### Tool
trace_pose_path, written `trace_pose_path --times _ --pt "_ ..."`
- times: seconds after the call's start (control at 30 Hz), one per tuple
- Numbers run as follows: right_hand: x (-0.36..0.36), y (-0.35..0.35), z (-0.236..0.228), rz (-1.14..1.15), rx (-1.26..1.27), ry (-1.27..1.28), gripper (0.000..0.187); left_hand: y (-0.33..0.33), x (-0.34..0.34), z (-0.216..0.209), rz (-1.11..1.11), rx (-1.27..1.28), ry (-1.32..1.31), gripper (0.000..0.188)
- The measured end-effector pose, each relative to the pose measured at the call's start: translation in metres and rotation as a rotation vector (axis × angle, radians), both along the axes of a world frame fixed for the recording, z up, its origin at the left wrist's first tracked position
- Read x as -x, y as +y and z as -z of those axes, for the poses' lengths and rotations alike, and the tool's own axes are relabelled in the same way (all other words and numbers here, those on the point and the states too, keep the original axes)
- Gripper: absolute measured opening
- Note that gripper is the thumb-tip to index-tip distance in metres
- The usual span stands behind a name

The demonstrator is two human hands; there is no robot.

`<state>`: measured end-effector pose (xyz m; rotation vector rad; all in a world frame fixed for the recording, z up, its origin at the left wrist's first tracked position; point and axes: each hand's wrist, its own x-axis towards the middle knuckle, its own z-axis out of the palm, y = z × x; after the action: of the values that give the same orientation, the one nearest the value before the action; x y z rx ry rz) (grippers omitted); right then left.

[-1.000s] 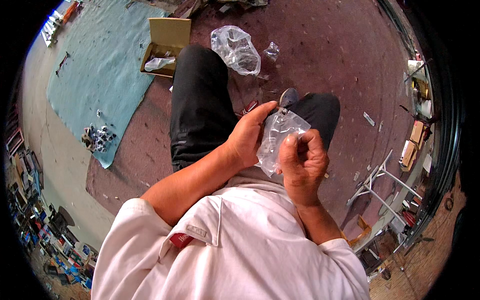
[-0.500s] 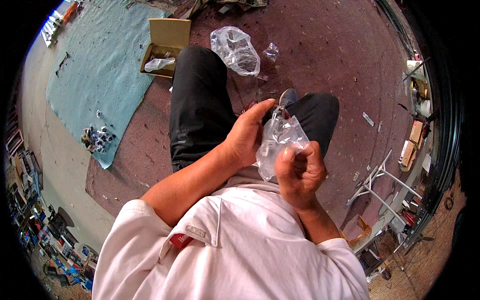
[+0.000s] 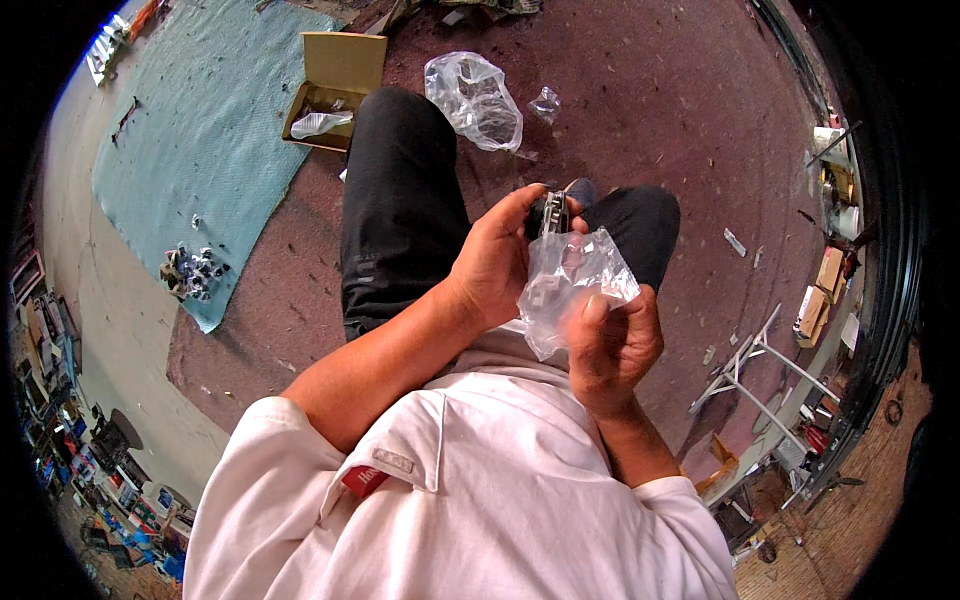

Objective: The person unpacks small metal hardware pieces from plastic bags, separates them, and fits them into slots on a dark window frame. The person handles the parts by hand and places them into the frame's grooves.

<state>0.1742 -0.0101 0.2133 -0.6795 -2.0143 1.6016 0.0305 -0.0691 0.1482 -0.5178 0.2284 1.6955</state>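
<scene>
In front of my lap, my left hand (image 3: 494,268) is closed round a small dark metal part (image 3: 554,214) with bright ridges, its kind unclear. The part stands out past the thumb and fingertips, beyond the mouth of a clear plastic bag (image 3: 575,280). My right hand (image 3: 620,345) pinches the near right side of this crumpled bag between thumb and curled fingers. The bag hangs between both palms, and some left fingers show behind it. Whether anything else lies inside is hard to make out.
An open cardboard box (image 3: 328,100) with plastic in it stands beyond my left knee. A larger clear bag (image 3: 474,100) and a small plastic scrap (image 3: 545,105) lie on the reddish floor. Small metal parts (image 3: 195,273) are heaped on a blue-green mat (image 3: 190,150). A white metal frame (image 3: 745,375) is at right.
The metal part now shows outside the bag in my left hand, where plastic covered most of it before. My right hand and the bag have shifted slightly right.
</scene>
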Motion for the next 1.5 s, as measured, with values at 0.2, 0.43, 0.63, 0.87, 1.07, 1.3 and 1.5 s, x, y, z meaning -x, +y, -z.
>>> trace_pose_path --times 0.2,0.43,0.63,0.87,1.07,1.3,1.5 --pt "-0.006 0.004 0.003 -0.082 -0.102 0.041 0.016 -0.002 0.003 0.005 -0.018 -0.051 -0.034 0.037" --pt "-0.008 0.006 0.004 -0.087 -0.189 0.070 0.017 0.000 0.006 0.002 -0.015 -0.041 -0.019 0.039" --pt "-0.009 0.009 0.002 -0.077 -0.125 0.067 0.016 0.004 0.007 0.002 -0.016 -0.059 -0.041 0.038" --pt "-0.009 0.011 -0.004 -0.027 0.126 0.036 0.016 0.005 0.006 0.004 0.002 -0.074 -0.044 0.039" --pt "-0.002 0.015 0.000 0.069 0.323 0.058 0.014 0.007 -0.001 0.012 0.048 -0.050 -0.030 0.043" --pt "0.012 0.015 0.007 0.089 0.280 0.048 0.011 0.006 -0.005 0.008 0.127 0.072 0.089 0.044" --pt "0.025 0.010 -0.008 0.105 0.354 0.037 0.014 0.003 -0.005 0.004 0.137 0.061 0.050 0.040"
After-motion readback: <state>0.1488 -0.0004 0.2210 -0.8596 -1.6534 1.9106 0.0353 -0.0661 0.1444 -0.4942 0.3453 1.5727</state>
